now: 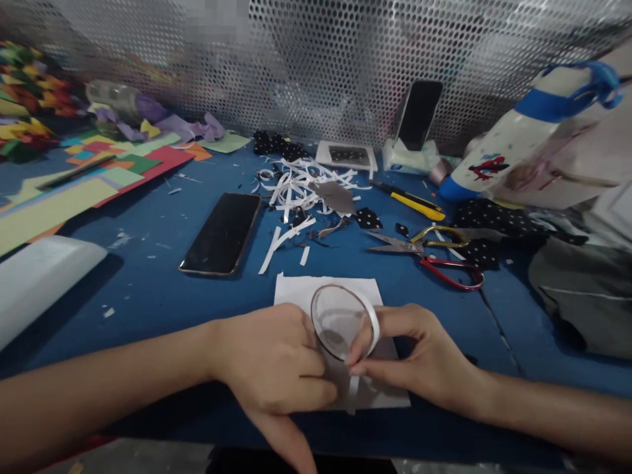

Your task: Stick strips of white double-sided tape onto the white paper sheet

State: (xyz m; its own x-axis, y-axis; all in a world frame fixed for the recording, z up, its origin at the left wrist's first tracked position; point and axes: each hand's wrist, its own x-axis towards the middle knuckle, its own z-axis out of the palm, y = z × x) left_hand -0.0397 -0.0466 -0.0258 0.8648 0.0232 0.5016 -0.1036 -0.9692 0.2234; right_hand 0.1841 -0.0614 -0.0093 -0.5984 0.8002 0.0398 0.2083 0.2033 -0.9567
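A clear round piece with a dark rim point(338, 316) stands tilted over a white sheet point(296, 289) near the table's front edge. Along its right side runs a white strip point(374, 322), whose tail hangs down below the rim. My right hand point(419, 355) pinches the strip and rim between thumb and fingertips at the lower right. To the left, my left hand point(276, 362) has its knuckles against the rim's left side, fingers curled and thumb pointing down. Whatever its curled fingers may hold is hidden.
Behind the sheet lie a phone point(222, 234), white paper strips point(296, 187), a yellow cutter point(415, 203) and open scissors point(424, 250). Coloured papers point(74, 187) are at left. A bottle point(513, 138) and dark cloth point(582, 296) are at right.
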